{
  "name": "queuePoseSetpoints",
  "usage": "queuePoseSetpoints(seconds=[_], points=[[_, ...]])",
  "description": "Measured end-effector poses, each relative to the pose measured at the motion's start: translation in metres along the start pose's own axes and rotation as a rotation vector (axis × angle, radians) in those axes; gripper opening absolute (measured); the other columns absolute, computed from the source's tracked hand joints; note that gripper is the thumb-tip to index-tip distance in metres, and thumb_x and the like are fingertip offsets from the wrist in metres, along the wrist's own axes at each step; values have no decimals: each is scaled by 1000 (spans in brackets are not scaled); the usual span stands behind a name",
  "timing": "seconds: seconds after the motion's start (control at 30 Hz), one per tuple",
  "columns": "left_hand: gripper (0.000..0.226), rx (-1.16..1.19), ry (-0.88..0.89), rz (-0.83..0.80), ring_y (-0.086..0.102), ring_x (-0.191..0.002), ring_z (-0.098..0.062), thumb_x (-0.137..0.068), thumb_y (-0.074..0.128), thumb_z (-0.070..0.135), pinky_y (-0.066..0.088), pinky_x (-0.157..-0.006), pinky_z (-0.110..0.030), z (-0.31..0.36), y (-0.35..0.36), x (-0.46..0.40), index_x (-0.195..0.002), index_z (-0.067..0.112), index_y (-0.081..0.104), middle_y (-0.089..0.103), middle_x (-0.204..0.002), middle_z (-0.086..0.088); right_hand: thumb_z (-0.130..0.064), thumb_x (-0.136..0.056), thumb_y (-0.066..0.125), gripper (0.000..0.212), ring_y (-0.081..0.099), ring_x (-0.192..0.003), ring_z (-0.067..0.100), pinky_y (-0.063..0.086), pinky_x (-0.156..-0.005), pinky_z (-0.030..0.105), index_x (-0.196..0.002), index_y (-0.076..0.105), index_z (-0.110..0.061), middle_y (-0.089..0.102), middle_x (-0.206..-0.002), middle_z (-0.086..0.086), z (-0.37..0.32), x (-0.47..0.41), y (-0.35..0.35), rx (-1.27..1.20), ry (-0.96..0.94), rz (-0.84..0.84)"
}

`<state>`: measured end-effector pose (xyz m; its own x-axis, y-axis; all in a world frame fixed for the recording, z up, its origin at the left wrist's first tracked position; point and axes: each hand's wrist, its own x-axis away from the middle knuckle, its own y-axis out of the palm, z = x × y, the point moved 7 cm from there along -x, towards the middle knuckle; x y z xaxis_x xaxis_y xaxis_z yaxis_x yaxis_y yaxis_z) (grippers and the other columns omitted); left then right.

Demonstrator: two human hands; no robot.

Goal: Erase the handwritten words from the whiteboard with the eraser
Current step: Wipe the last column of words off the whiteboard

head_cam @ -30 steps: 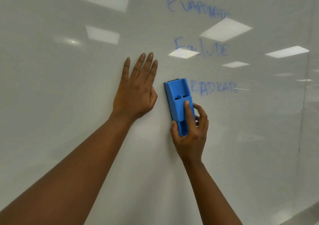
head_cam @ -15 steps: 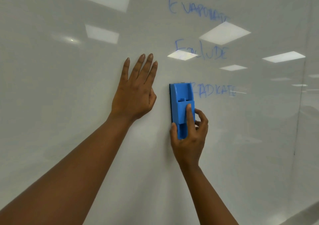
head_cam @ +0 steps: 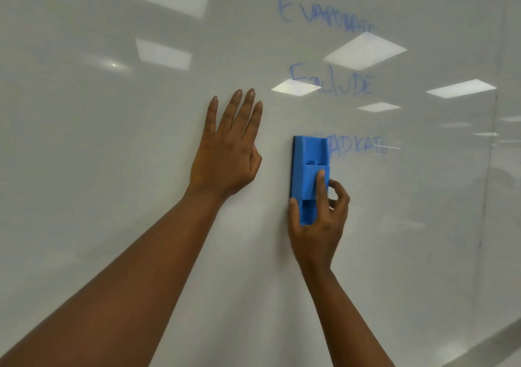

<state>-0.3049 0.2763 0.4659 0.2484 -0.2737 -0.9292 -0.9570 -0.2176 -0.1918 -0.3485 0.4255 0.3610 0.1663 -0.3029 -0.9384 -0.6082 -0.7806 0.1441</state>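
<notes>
A glossy whiteboard [head_cam: 112, 169] fills the view. Three blue handwritten words stand on its upper right: the top word [head_cam: 324, 14], the middle word [head_cam: 332, 83] and the bottom word [head_cam: 358, 146]. My right hand [head_cam: 317, 225] grips the lower end of a blue eraser [head_cam: 308, 163], held upright and pressed on the board. The eraser's top covers the first letters of the bottom word. My left hand [head_cam: 228, 152] lies flat on the board to the left of the eraser, fingers pointing up, holding nothing.
Ceiling lights reflect in the board as bright squares [head_cam: 363, 49], partly washing out the middle word. A vertical seam or board edge [head_cam: 490, 146] runs down the right side. A pale ledge [head_cam: 493, 344] shows at the bottom right corner.
My right hand has slid the eraser to the right, over the start of the bottom word, whose first letters no longer show. My left hand stays flat in place.
</notes>
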Motion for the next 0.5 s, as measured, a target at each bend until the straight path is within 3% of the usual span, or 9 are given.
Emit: queuePoseSetpoints(seconds=[0.23,0.5], points=[[63,-14,-1,-8,5,-145,-29,-89,14,26,4,-116,-51,-1,0,1,-150,8,11,7,-157,-15,-20,-78,67,67,51,-104,32,50,-76,30,-137,38,-8,43,-128,21,-26,-23,14,30,-103,-41],[64,-35,10,-6,4,-145,-30,-88,10,25,5,-116,-52,0,0,2,-149,6,9,6,-157,-16,-13,-80,70,68,47,-104,25,50,-79,30,-138,35,-15,42,-126,18,0,-21,-2,35,71,41]])
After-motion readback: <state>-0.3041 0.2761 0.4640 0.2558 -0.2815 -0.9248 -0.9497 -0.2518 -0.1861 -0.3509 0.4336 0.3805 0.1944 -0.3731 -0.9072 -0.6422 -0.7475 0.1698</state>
